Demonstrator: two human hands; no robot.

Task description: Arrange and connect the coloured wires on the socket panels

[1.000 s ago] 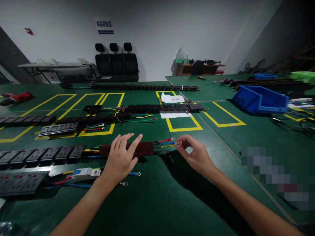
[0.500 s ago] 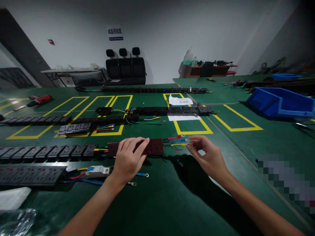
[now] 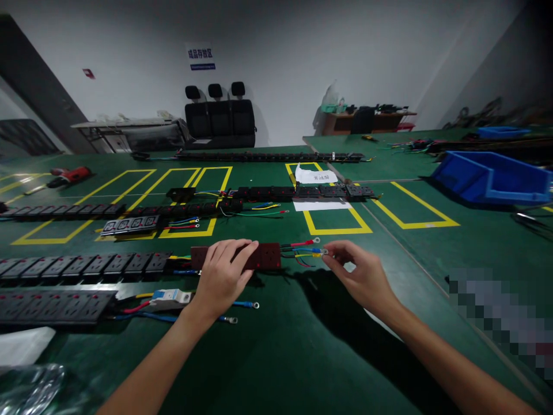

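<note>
My left hand (image 3: 224,276) is wrapped over a dark red socket block (image 3: 268,256), its fingers across the top and the thumb along the near side. Out of the block's right end come red, blue, yellow and thin black wires. A red-sleeved ring terminal (image 3: 314,241) sits free above the others. My right hand (image 3: 356,268) pinches the wire tips between thumb and forefinger, where the blue and yellow ring terminals (image 3: 318,252) lie together. Which of the two is gripped I cannot tell. Left of the block, a row of black sockets (image 3: 116,265) stretches away, with wires between.
A black socket strip (image 3: 52,308) with a white-and-blue breaker (image 3: 171,298) lies at the near left. More strips (image 3: 298,193) lie farther back. A red drill (image 3: 71,176) is at the left, a blue bin (image 3: 492,178) at the right, and clear plastic (image 3: 32,386) at the near left.
My right hand has shifted slightly left, and the blue terminal has come down beside the yellow one at its fingertips. The left hand stays on the block, which has moved slightly left.
</note>
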